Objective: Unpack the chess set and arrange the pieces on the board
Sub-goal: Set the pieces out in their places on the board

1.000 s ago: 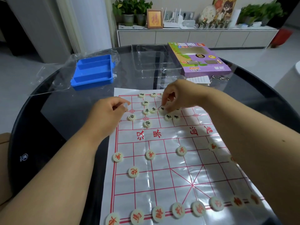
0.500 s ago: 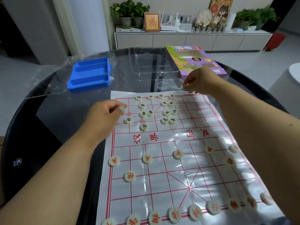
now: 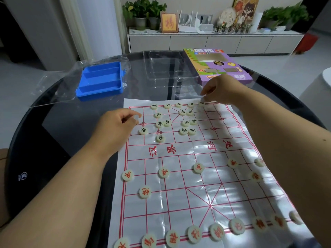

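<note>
Where red gridlines cross, glossy board (image 3: pixel 179 176), cream round pieces (image 3: pixel 198 168)

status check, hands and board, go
Right hand pinching a black piece at the far row. Left hand curled at board edge. Nothing blocking.

Right hand (image 3: pixel 221 90) at far edge of board sheet (image 3: pixel 238 178), fingertips pinching black-lettered piece (image 3: pixel 201 103) on back row. Left hand (image 3: pixel 116 126) at sheet's left edge, fingers curled round a pale piece (image 3: pixel 137 116). Black-lettered pieces clustered mid-far; red-lettered pieces (image 3: pixel 198 168) arranged on near half. Blue tray (image 3: pixel 101 81), purple box (image 3: pixel 217 66) on round table (image 3: pixel 53 122) beyond.
</note>
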